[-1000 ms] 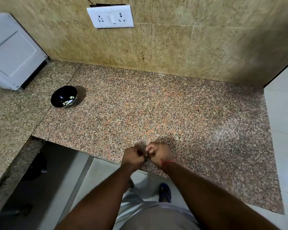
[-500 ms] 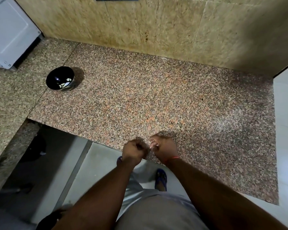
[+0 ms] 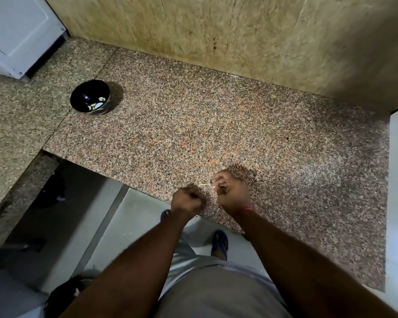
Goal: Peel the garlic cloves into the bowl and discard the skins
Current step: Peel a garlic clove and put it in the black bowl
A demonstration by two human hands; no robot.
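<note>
My right hand [image 3: 231, 190] is curled over the counter's front edge and pinches a small pale garlic clove [image 3: 216, 182], mostly hidden by the fingers. My left hand [image 3: 189, 200] is a fist just left of it. A thin pale strip of garlic skin [image 3: 204, 185] stretches between the two hands, and the left fingertips seem to pinch its end. The black bowl [image 3: 83, 97] with white markings stands far off at the back left of the counter. I cannot tell what the bowl holds.
The speckled granite counter [image 3: 216, 125] runs to a tiled wall [image 3: 216, 31] at the back. A white appliance [image 3: 16, 33] stands at the far left. A lower side counter [image 3: 12, 115] lies left. Below the front edge are the floor and my feet in blue sandals [image 3: 220, 243].
My hands, pressed together over the clove before, have pulled a little apart, drawing out a strip of skin. The camera has tilted down, so the wall socket has left the view.
</note>
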